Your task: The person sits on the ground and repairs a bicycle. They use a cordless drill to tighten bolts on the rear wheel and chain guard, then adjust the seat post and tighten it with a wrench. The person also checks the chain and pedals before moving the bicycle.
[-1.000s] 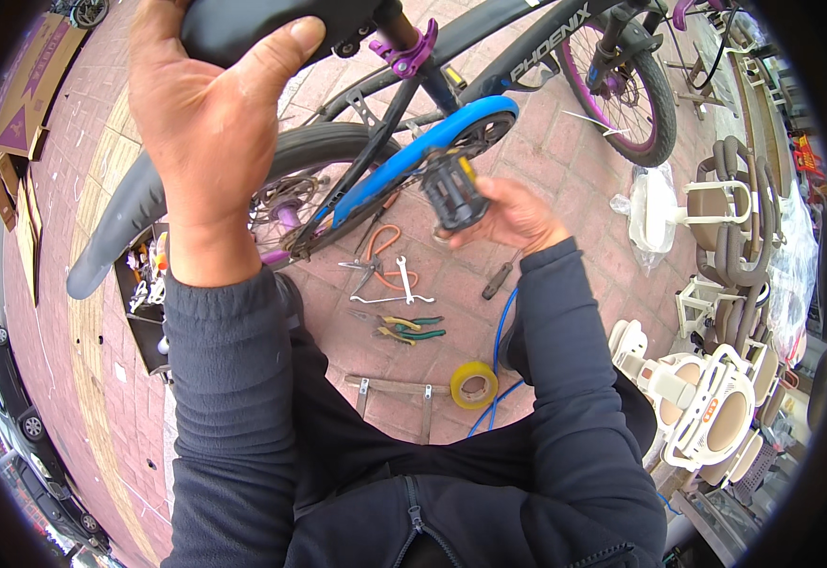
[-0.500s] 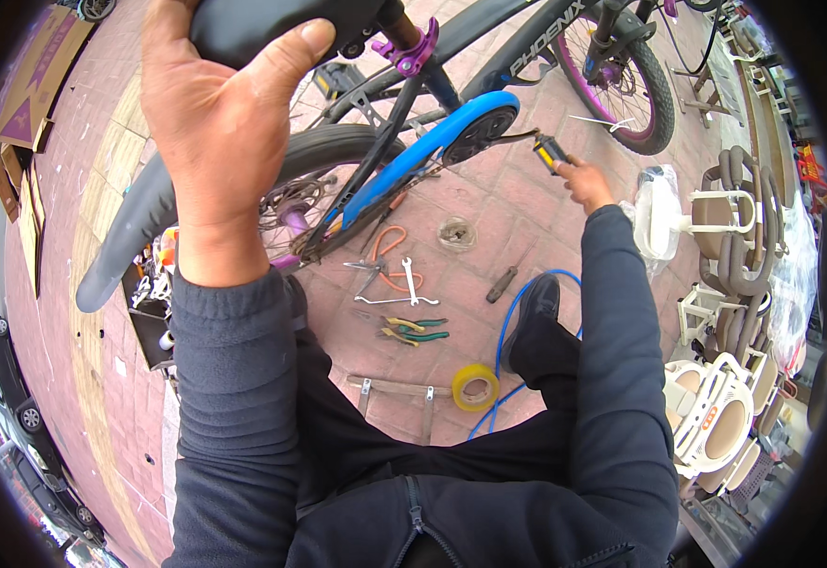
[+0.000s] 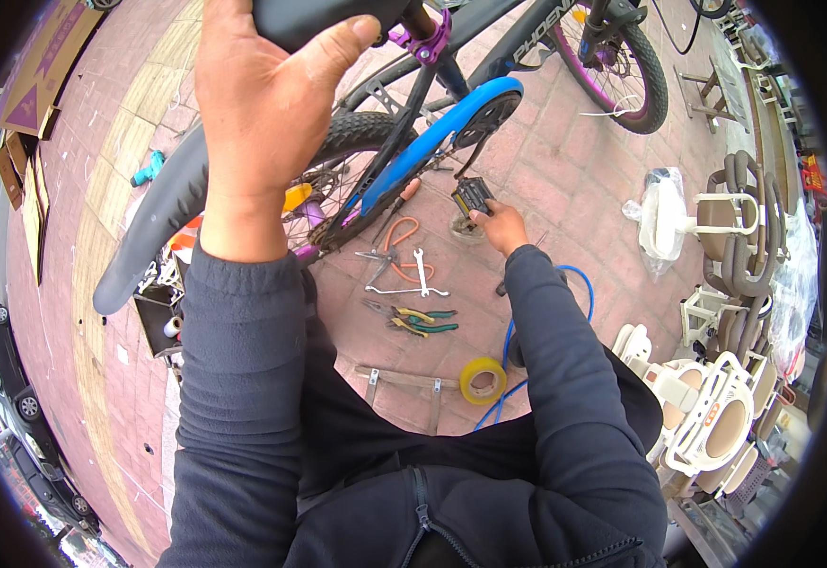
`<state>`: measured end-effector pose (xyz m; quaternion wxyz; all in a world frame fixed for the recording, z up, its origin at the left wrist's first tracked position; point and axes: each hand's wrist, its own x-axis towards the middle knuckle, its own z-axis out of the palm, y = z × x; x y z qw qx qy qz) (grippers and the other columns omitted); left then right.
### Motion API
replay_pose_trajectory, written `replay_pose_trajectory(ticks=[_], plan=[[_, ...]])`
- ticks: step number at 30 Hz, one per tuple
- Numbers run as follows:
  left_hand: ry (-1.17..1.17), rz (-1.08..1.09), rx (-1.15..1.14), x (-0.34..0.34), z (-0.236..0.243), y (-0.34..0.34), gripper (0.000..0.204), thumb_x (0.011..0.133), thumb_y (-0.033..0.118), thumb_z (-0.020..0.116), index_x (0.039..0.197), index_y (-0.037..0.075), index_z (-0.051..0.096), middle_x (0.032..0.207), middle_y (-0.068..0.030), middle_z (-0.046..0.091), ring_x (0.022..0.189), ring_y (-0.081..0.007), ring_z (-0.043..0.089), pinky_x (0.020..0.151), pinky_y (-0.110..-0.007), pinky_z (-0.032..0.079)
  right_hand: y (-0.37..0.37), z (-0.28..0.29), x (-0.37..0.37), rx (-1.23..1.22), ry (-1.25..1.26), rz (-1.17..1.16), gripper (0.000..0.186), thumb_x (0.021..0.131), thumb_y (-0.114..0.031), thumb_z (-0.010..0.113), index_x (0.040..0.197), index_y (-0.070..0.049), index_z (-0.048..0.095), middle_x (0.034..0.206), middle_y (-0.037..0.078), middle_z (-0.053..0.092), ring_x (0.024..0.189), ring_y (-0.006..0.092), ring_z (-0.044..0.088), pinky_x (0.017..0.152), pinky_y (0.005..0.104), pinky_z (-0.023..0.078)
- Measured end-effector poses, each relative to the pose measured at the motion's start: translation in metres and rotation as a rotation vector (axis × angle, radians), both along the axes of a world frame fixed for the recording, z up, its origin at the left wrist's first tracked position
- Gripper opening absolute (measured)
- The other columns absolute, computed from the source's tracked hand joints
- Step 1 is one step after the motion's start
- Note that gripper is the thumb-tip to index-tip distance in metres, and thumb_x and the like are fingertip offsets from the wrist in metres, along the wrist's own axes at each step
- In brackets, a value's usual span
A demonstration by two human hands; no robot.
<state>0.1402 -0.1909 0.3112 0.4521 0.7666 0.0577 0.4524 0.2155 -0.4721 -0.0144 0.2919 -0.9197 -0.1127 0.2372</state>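
Nearest me, below my right hand, a yellow tape roll [image 3: 483, 380] lies on the brick floor [image 3: 565, 180] with a blue hose [image 3: 508, 350] curling past it. A little further out, between my two hands, are green-handled pliers [image 3: 412, 321], then a wrench [image 3: 422, 273] and orange-handled cutters [image 3: 396, 248].

My left hand [image 3: 267, 114] is raised close to my face, fingers and thumb wrapped over the black saddle [image 3: 324, 17], gripping it from the rear. Under that hand runs the rear tyre [image 3: 186, 204] with its grey mudguard.

My right hand [image 3: 497, 225] reaches low to the floor, fingers closed round the black pedal [image 3: 471, 197], which sits just past my fingertips at the end of the crank, beside the blue chain guard [image 3: 437, 137].

Beyond both hands stands the front wheel [image 3: 622, 62]. Off to the right of my right hand are white plastic seats [image 3: 707, 417] and a wrapped white part [image 3: 664, 218].
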Motion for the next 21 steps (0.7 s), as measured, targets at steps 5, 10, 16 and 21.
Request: replay_pose_trajectory(ticks=[5,10,16,21], plan=[[0.092,0.070,0.165,-0.008,0.003,0.008,0.073,0.074,0.014,0.086,0.136,-0.007,0.054,0.133,-0.0204,0.060,0.122,-0.0279,0.059,0.107,-0.035,0.044,-0.007,-0.027,-0.051,0.145,-0.164,-0.339,0.051,0.090,-0.035,0.071,0.123,0.003,0.065,0.093,0.018,0.074,0.087,0.0329,0.071,0.081,0.0417,0.054],[0.034,0.045,0.294,-0.006,-0.006,0.025,0.067,0.074,0.013,0.085,0.131,-0.006,0.057,0.135,-0.0205,0.059,0.123,-0.0300,0.059,0.107,-0.036,0.044,-0.030,-0.069,-0.115,-0.139,0.043,0.011,0.036,0.088,-0.032,0.069,0.106,-0.001,0.075,0.097,0.024,0.072,0.096,0.0409,0.069,0.087,0.0467,0.054],[0.012,-0.069,0.249,-0.006,-0.009,0.034,0.066,0.078,0.014,0.085,0.132,-0.009,0.056,0.137,-0.0204,0.058,0.124,-0.0273,0.058,0.107,-0.034,0.044,-0.031,-0.090,-0.179,-0.348,0.204,0.482,0.031,0.089,-0.030,0.067,0.098,-0.002,0.077,0.097,0.023,0.072,0.095,0.0399,0.069,0.088,0.0472,0.054],[-0.005,-0.249,0.000,-0.015,-0.002,0.022,0.065,0.082,0.010,0.084,0.135,-0.011,0.053,0.132,-0.0175,0.059,0.120,-0.0239,0.058,0.105,-0.032,0.046,-0.028,-0.085,-0.209,-0.291,0.184,0.440,0.027,0.090,-0.027,0.067,0.100,-0.003,0.074,0.103,0.022,0.069,0.098,0.0394,0.067,0.086,0.0486,0.054]])
